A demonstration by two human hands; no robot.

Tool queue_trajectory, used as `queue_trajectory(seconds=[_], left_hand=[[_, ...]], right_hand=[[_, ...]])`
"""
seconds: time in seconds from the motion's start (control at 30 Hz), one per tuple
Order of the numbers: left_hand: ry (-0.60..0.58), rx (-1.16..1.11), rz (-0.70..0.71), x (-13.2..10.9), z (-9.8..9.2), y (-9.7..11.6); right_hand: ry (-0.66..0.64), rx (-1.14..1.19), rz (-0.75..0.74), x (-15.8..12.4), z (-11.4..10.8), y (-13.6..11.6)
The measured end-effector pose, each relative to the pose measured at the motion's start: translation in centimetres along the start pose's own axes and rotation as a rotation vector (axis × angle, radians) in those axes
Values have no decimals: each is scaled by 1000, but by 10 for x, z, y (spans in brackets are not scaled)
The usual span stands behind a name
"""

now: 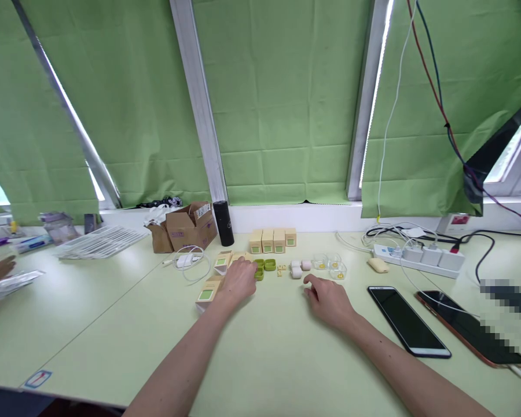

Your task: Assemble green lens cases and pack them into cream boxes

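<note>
Head view: the left hand (238, 282) lies on the surface, its grip curled down against the green case halves (265, 266) at its 1 o'clock; whether it pinches anything I cannot tell. The right hand (330, 298) rests loosely spread and empty, with the white earbud cases (296, 271) at its 11 o'clock. A careless wrist sweep could tip the cream box (207, 291) at the left hand's 9 o'clock or scatter the tiny yellow pieces (280, 269) between the hands.

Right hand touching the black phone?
Apart. The head view shows a strip of bare table between the right hand and the black phone; the hand lies to the phone's left.
</note>
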State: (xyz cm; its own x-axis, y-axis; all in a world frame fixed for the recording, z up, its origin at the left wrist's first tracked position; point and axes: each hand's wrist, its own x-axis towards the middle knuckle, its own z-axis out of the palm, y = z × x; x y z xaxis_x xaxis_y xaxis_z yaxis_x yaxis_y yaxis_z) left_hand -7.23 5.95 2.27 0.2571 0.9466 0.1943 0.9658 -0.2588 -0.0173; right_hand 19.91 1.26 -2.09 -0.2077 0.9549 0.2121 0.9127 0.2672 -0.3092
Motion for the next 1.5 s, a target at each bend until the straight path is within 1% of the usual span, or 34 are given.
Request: queue_trajectory(seconds=[0.23,0.43,0.57,0.73,0.9,1.0,1.13,1.27,1.37,1.5], left_hand=[[-33,27,-35,1,-1,0],[-41,41,-6,-1,-3,4],[-50,39,-16,-3,-7,8],[-51,46,-7,-5,-12,12],[-34,66,19,-7,-12,19],[12,77,77,-9,-10,29],[132,94,239,-17,-7,46],[241,69,351,-23,1,60],[313,41,421,-26,7,65],[401,18,483,-28,13,69]], right_hand=[[26,19,-17,0,3,0],[124,46,-67,-1,6,0],[167,41,-116,-1,5,1],[148,46,-154,-3,5,0],[115,51,-152,-5,2,-3],[143,68,-171,-5,2,-3],[188,86,-210,-5,5,-1],[250,98,-260,-5,8,1],[298,123,-296,-5,11,1],[325,159,-313,-5,14,0]])
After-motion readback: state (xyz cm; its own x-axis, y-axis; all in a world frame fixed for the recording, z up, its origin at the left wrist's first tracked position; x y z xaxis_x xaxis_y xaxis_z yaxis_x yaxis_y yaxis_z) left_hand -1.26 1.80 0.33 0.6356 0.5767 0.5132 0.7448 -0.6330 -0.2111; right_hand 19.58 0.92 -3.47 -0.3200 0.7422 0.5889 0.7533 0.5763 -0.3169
